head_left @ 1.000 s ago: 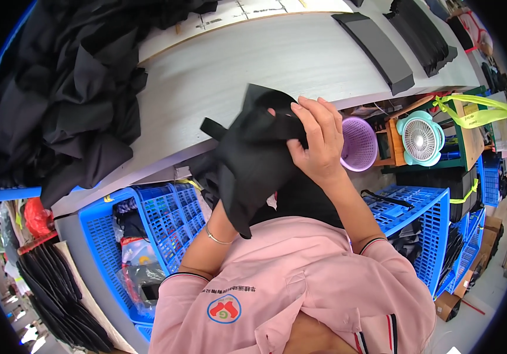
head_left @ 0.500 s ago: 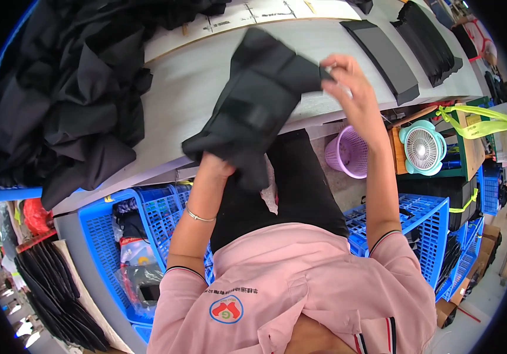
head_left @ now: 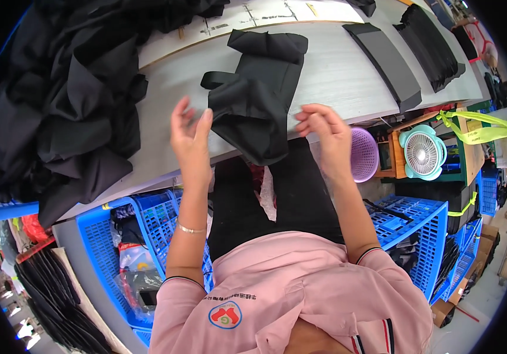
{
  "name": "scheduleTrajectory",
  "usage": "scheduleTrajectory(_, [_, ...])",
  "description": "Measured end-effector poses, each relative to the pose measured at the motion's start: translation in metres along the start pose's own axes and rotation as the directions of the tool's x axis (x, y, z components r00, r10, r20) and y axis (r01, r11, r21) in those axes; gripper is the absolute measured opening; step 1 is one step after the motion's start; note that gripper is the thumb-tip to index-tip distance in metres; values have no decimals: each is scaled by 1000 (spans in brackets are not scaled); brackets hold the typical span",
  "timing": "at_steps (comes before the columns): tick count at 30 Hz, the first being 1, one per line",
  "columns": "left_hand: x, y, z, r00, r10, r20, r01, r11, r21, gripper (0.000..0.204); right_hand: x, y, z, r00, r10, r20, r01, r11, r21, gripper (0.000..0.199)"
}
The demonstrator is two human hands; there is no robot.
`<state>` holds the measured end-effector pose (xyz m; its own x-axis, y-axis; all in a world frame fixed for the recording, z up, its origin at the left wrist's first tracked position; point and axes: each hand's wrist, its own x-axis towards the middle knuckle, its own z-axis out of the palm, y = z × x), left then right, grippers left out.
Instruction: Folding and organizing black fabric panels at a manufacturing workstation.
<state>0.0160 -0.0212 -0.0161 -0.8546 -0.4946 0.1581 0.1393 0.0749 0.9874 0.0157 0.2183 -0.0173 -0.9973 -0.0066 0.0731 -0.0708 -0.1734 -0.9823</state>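
Left hand (head_left: 191, 138): fingers parted, bent, nothing gripped; thumb at left edge of black cloth (head_left: 259, 103), contact unclear. Right hand (head_left: 327, 133): fingers loosely curled, unclosed, empty, just beside right edge, pointing inward. Cloth ahead and between, left nearer; long axis fore-and-aft, near end overhanging counter (head_left: 171, 88). Dark heap (head_left: 88, 100) farther left.

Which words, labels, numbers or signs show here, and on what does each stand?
Lettering is located here, not transcribed.
Pink short-sleeved shirt: a row of dark characters above a round, blue-rimmed emblem.
Long white board: dark marks, too blurred to read.
Yellow-green ribbon: dark marks, too small to read.
Black fabric piece with a side loop: none visible.
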Motion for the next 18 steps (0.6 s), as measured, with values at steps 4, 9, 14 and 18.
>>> scheduleTrajectory(4, [7, -8, 22, 872, -190, 452, 375, 852, -366, 42, 19, 14, 33, 999, -8, 42, 13, 991, -133, 31])
scheduleTrajectory(9, [6, -15, 32, 605, -161, 779, 678, 617, -400, 45, 45, 34, 22, 997, 77, -7, -76, 970, -233, 23])
scheduleTrajectory(14, [5, -16, 48, 411, -149, 899, 761, 599, -249, 39, 48, 42, 29, 987, -133, -89, 38, 736, -675, 26])
scheduleTrajectory(18, [15, -19, 46, 453, -244, 858, 836, 451, -312, 33, 60, 16, 12, 980, 183, 74, -170, 973, -155, 30])
